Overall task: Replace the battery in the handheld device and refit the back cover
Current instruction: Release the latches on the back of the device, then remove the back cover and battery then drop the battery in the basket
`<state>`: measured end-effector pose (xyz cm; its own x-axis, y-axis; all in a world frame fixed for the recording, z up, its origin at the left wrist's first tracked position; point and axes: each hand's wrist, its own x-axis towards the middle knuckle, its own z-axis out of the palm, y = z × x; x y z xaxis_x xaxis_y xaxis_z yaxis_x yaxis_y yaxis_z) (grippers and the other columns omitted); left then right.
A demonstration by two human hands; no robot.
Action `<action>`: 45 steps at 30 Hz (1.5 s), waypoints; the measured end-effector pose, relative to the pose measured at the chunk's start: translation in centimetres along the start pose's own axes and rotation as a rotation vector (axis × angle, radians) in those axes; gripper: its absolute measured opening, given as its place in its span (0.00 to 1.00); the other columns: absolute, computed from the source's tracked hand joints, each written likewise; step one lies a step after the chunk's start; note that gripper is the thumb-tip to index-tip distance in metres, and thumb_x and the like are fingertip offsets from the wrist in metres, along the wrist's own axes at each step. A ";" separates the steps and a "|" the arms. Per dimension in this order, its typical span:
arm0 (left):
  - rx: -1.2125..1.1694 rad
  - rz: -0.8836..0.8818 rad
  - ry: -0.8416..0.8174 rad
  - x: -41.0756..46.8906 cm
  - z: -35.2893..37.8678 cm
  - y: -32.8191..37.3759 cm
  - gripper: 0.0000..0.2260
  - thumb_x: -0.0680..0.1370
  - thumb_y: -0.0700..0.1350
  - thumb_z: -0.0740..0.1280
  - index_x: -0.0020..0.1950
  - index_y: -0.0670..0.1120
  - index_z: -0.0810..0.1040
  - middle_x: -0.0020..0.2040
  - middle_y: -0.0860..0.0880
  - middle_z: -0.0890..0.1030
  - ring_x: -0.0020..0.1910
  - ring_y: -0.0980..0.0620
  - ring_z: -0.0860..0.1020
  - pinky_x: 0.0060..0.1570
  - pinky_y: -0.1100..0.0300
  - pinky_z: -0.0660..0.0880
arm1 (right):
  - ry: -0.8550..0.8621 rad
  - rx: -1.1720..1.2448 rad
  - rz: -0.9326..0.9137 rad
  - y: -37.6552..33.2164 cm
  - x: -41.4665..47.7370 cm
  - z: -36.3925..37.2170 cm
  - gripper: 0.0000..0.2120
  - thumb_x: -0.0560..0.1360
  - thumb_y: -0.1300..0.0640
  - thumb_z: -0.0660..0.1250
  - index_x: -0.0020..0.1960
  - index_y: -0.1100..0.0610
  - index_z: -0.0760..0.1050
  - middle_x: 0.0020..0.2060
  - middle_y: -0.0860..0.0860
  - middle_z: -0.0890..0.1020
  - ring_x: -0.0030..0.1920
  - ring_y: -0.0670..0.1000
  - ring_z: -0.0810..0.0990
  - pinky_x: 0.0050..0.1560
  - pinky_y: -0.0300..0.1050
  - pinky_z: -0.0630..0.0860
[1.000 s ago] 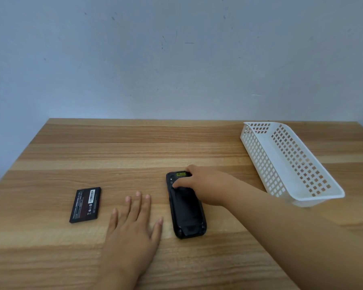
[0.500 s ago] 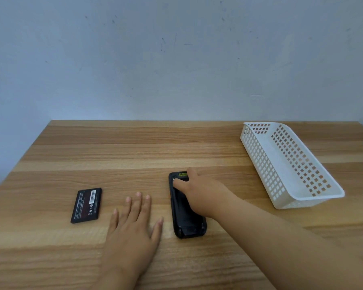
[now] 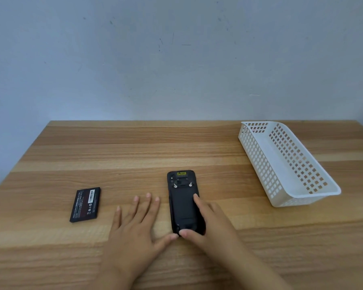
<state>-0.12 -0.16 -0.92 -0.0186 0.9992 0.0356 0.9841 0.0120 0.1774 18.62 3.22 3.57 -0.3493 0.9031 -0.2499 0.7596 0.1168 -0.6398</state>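
The black handheld device (image 3: 181, 197) lies face down on the wooden table (image 3: 134, 147), back cover on, with two small silver screws and a yellow label near its far end. My right hand (image 3: 205, 220) rests on the device's near half, one fingertip on the cover's right side and the thumb at its near edge. My left hand (image 3: 134, 225) lies flat on the table just left of the device, fingers spread, thumb tip close to the device's near left corner. A loose black battery (image 3: 85, 204) with a barcode label lies further left.
A white perforated plastic basket (image 3: 285, 164) stands at the right, nothing visible inside it. A pale wall rises behind the table's far edge.
My right hand has slid from the device's far end back to its near end, uncovering the screws and label. The left hand has barely moved.
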 end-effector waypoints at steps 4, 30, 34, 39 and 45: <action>-0.011 -0.017 -0.053 0.1 -0.3 0.1 0.41 0.64 0.77 0.46 0.71 0.57 0.60 0.71 0.53 0.63 0.69 0.52 0.58 0.64 0.47 0.49 | -0.136 -0.133 0.042 0.0 1.9 -1.7 0.52 0.61 0.34 0.71 0.74 0.40 0.41 0.66 0.47 0.64 0.67 0.48 0.64 0.65 0.44 0.67; -0.086 -0.067 -0.057 0.0 -1.1 0.4 0.43 0.57 0.79 0.35 0.70 0.65 0.43 0.71 0.61 0.41 0.70 0.59 0.40 0.70 0.49 0.41 | 0.055 0.195 -0.036 -1.8 4.8 -4.2 0.09 0.74 0.54 0.68 0.51 0.45 0.71 0.51 0.45 0.76 0.52 0.47 0.75 0.48 0.40 0.72; -0.089 -0.061 -0.048 0.0 -1.0 0.3 0.42 0.59 0.79 0.36 0.70 0.64 0.43 0.72 0.60 0.42 0.71 0.59 0.40 0.70 0.50 0.39 | 0.062 0.476 -0.061 -1.6 2.9 -5.4 0.13 0.73 0.60 0.69 0.52 0.44 0.76 0.50 0.45 0.83 0.52 0.45 0.80 0.52 0.40 0.76; -0.098 -0.063 -0.019 0.0 -0.7 0.3 0.41 0.60 0.79 0.39 0.70 0.64 0.48 0.73 0.59 0.48 0.71 0.58 0.45 0.68 0.52 0.39 | 0.410 0.589 -0.228 1.6 -0.5 -6.8 0.19 0.70 0.67 0.70 0.42 0.42 0.82 0.43 0.39 0.85 0.47 0.39 0.82 0.52 0.35 0.76; -0.105 -0.068 -0.039 0.0 -1.0 0.3 0.41 0.58 0.78 0.34 0.69 0.65 0.43 0.72 0.60 0.42 0.71 0.59 0.40 0.70 0.51 0.38 | 0.463 0.084 -0.328 8.9 -2.2 -4.5 0.38 0.64 0.77 0.72 0.47 0.31 0.76 0.52 0.23 0.76 0.61 0.28 0.71 0.62 0.23 0.64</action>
<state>-0.04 -0.21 0.05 -0.0759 0.9970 -0.0177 0.9568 0.0778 0.2802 28.59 4.14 1.65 -0.2685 0.9141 0.3040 0.5988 0.4056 -0.6906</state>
